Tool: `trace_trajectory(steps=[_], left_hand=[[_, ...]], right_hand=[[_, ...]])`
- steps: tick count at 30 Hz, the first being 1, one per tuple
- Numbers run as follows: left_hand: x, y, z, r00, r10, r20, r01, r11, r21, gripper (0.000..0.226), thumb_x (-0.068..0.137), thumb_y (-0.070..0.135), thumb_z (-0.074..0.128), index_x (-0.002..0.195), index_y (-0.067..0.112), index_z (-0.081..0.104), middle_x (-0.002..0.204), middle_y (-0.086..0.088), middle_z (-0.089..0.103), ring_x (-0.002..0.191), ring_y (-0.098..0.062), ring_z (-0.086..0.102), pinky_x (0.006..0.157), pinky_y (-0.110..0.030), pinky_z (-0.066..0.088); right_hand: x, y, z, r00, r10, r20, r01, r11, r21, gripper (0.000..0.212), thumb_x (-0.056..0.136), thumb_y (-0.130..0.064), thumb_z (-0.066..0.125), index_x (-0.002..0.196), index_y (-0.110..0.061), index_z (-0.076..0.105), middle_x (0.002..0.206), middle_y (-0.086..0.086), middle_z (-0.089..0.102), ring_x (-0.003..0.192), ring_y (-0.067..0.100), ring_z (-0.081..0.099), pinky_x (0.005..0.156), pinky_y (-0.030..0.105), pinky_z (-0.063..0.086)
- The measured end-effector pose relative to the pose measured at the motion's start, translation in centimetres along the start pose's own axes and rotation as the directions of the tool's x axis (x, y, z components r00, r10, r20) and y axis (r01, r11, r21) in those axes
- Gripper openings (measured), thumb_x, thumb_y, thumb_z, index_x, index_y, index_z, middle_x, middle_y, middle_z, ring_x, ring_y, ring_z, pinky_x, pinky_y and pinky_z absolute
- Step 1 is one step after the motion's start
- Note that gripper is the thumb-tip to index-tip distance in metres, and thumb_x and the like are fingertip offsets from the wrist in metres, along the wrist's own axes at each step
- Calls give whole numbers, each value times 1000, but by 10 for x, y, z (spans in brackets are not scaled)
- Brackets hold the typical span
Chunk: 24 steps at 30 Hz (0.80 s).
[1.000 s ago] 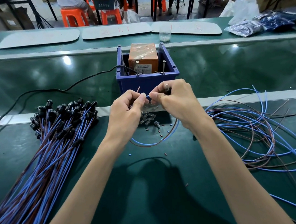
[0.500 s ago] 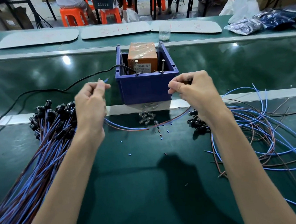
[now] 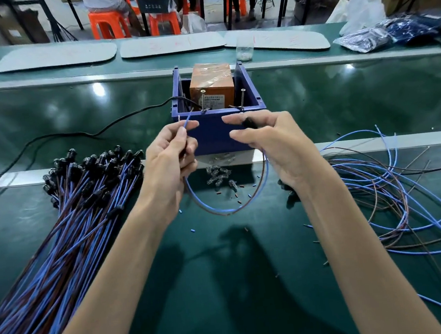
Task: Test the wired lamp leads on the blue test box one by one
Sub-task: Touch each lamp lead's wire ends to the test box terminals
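The blue test box stands at the middle of the bench with an orange-brown unit inside and two upright screws on its front rim. My left hand pinches the bare ends of a blue and brown lamp lead just before the box's front left corner. My right hand holds the lead's black lamp holder in front of the box. The lead hangs in a loop between both hands.
A big bundle of wired lamp leads lies at the left. Loose blue and brown leads sprawl at the right. Small glass bulbs and wire scraps lie below the box. A black cable runs left from the box.
From far apart half a second ago, my hands have come closer together in front of the box. The lead's loop now hangs deeper between them.
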<state>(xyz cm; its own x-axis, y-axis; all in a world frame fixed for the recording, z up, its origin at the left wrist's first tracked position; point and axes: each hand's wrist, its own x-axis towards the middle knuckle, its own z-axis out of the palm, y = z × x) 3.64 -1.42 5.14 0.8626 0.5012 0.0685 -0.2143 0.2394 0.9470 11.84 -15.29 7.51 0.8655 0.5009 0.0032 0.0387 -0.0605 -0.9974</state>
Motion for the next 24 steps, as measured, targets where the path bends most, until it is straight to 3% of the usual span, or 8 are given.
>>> trace_trajectory(steps=[2, 7, 11, 13, 15, 18, 21, 24], left_hand=[[-1, 0, 1, 999, 35, 6, -35, 999, -30, 25, 104, 11, 34, 95, 16, 57, 53, 10, 46, 42, -2, 25, 43, -14, 20], [-3, 1, 3, 994, 108, 8, -108, 992, -60, 21, 105, 18, 31, 101, 21, 51, 53, 9, 47, 39, -3, 25, 43, -19, 15], [-4, 5, 2, 987, 158, -2, -157, 983, -92, 19, 106, 19, 30, 104, 23, 48, 52, 9, 42, 38, -3, 20, 41, -20, 12], [-5, 8, 2, 986, 165, -19, -166, 979, -116, 16, 106, 19, 30, 104, 22, 45, 52, 9, 41, 38, -3, 19, 39, -18, 14], [-5, 10, 3, 988, 148, -42, -152, 978, -143, 14, 106, 19, 30, 100, 19, 43, 51, 9, 41, 36, -3, 20, 38, -16, 17], [-6, 8, 8, 988, 135, -74, -144, 979, -145, 20, 105, 18, 33, 86, 16, 40, 50, 9, 44, 38, -3, 24, 40, -15, 23], [-9, 4, 15, 988, 137, -72, -147, 977, -156, 21, 103, 15, 39, 82, 16, 41, 58, 9, 49, 50, -3, 40, 48, -14, 35], [-13, -3, 20, 994, 97, -53, -103, 987, -121, 18, 100, 18, 45, 82, 16, 44, 69, 0, 51, 52, -8, 57, 37, -22, 41]], right_hand=[[-4, -1, 0, 996, -45, 77, 45, 999, 2, 16, 87, -6, 68, 96, -17, 75, 68, -15, 61, 62, -3, 52, 61, 9, 42], [-2, 5, 6, 985, -157, 69, 170, 944, -282, 12, 88, -32, 68, 96, -25, 73, 73, -11, 57, 66, 3, 47, 67, 15, 37], [0, 2, 7, 989, -110, -104, 131, 965, 226, 7, 86, -6, 68, 90, -7, 73, 49, -15, 43, 40, 1, 33, 39, 10, 27], [1, 1, 2, 999, -43, 8, 34, 881, 472, 18, 96, -10, 52, 98, -5, 70, 47, -14, 29, 39, 1, 21, 33, 12, 19], [2, 1, -4, 980, -8, 196, -96, 852, 514, 36, 102, -27, 38, 103, -7, 68, 47, -12, 24, 40, 1, 19, 34, 13, 19], [1, 2, -3, 939, 51, 341, -133, 966, 223, 53, 101, -48, 31, 97, -13, 72, 54, -4, 49, 45, 6, 39, 39, 14, 27], [-3, 4, 10, 934, 80, 348, -37, 991, -129, 41, 100, -46, 40, 94, -21, 72, 74, -3, 72, 54, 6, 58, 41, 13, 31], [-7, 8, 21, 943, 29, 332, 25, 987, -158, 26, 99, -34, 50, 89, -25, 72, 84, -5, 75, 54, 4, 61, 46, 4, 36]])
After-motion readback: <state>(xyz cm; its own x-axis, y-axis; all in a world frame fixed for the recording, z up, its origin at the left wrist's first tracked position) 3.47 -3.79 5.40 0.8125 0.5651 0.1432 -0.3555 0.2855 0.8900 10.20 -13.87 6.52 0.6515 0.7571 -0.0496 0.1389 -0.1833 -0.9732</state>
